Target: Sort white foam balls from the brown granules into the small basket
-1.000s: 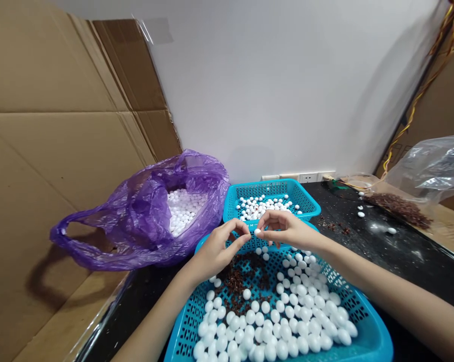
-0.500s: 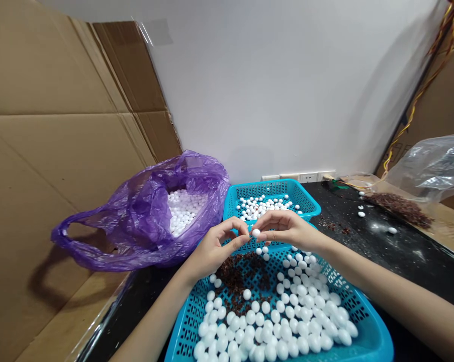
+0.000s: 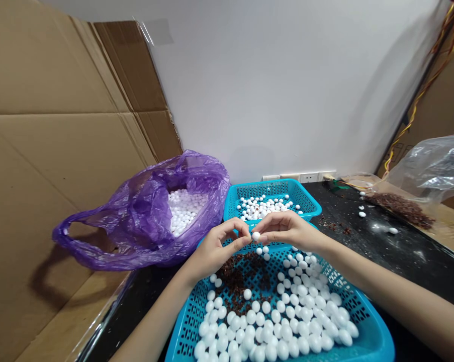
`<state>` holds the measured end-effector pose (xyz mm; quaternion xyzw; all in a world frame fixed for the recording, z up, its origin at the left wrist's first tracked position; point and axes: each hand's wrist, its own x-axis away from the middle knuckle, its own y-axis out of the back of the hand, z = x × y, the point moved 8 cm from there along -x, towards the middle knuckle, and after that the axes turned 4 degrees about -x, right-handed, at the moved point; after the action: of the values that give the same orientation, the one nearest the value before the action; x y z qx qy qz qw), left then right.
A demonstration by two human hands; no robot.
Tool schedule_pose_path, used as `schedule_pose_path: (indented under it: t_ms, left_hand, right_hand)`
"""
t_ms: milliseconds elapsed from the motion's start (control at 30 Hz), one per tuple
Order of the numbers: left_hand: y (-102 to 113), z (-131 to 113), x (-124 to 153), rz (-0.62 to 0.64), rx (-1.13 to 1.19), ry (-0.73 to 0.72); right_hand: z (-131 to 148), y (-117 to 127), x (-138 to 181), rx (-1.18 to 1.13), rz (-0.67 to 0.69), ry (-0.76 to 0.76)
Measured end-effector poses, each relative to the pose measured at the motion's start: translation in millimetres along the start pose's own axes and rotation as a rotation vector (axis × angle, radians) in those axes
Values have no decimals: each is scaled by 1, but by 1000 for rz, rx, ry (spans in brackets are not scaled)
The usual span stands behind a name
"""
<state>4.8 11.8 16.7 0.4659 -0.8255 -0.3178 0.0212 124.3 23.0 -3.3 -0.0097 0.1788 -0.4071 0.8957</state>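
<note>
Between the thumb and fingers of my right hand [image 3: 281, 231] is a small white ball [image 3: 256, 236], held above the far side of the near blue basket [image 3: 377, 327]. My left hand [image 3: 227, 244] is closed in a pinch just left of that ball; whatever its fingertips hold is too small to make out. Many white balls [image 3: 304, 301] fill the front and right of the basket below. Dark brown dried bits [image 3: 236, 279] lie in its left part, under my left hand.
A second blue basket [image 3: 311, 201] with white balls stands behind, by the wall. To the left, a purple plastic bag [image 3: 136, 226] holds more white balls. Brown bits in a clear plastic bag [image 3: 403, 208] and several stray balls lie on the black tabletop [image 3: 411, 266] at right.
The fingertips have shifted very slightly, bringing the white ball and my left hand's pinch closer together. Everything else stays as it was.
</note>
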Motion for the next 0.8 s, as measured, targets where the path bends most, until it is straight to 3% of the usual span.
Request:
schedule_pose_path:
  t_ms: [800]
  left_hand:
    - [0, -3, 0, -8, -86, -28]
  right_hand:
    - [-1, -3, 0, -70, -19, 6]
